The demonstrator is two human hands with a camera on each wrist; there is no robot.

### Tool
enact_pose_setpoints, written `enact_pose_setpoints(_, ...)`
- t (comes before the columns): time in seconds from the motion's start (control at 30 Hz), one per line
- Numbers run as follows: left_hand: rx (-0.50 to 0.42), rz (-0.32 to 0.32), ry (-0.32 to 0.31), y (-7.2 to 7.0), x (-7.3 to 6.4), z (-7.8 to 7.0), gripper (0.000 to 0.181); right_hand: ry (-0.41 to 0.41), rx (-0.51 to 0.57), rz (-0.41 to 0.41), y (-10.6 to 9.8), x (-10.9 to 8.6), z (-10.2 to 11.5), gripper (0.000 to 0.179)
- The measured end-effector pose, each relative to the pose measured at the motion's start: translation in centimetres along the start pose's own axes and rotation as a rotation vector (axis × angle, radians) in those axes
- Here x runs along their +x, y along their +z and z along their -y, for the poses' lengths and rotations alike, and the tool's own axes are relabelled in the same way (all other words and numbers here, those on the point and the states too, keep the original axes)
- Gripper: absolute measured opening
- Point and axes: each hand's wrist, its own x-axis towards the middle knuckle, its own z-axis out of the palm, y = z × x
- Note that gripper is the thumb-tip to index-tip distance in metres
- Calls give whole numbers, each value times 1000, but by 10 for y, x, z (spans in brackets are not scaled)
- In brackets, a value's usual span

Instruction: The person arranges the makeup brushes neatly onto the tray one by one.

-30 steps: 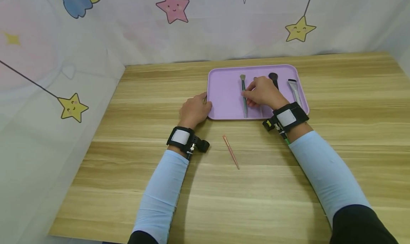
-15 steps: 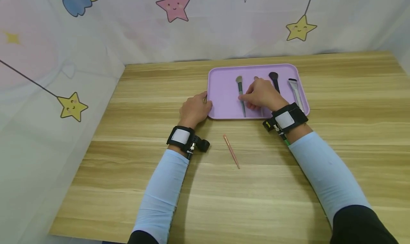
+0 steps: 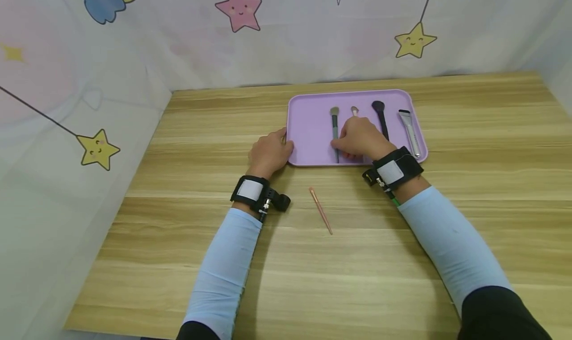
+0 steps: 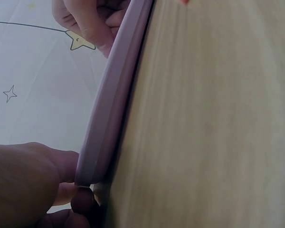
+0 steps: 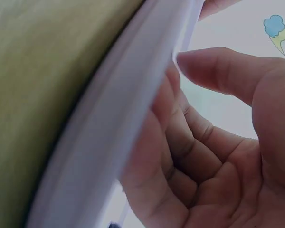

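Note:
A purple tray (image 3: pixel 308 131) lies near the back of the table. My left hand (image 3: pixel 269 154) grips its left front corner; in the left wrist view the thumb lies against the tray wall (image 4: pixel 111 104) and fingers reach underneath. Over the tray, my right hand (image 3: pixel 361 139) pinches the handle of a green makeup brush (image 3: pixel 334 121), bristles pointing away. The right wrist view shows the thumb (image 5: pixel 213 69) near the curled fingers, their tips partly hidden by the rim. Just beyond that hand shows the tip of a small brush (image 3: pixel 354 110), its handle mostly covered.
Farther right on the tray lie a black fluffy brush (image 3: pixel 379 112) and a silver tube with a black end (image 3: pixel 409 132). A thin pink brush (image 3: pixel 321 211) rests on the wooden table (image 3: pixel 178 260) in front of the tray. A printed cloth (image 3: pixel 286 57) hangs behind.
The green brush has shifted slightly left and now lies nearly straight after being tilted. My right hand has drawn a little toward me, uncovering the small brush's tip. The left hand stays put.

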Motion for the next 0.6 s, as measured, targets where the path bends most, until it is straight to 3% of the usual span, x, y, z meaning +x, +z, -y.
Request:
enact_pose_setpoints(0.2,8,1,11,1,1,1,55,-43,4,-86,-6,-7,1,29)
enact_pose_setpoints(0.6,3,11,19,0,1,-2,56,-121,41,-81,-7,-20,12,22)
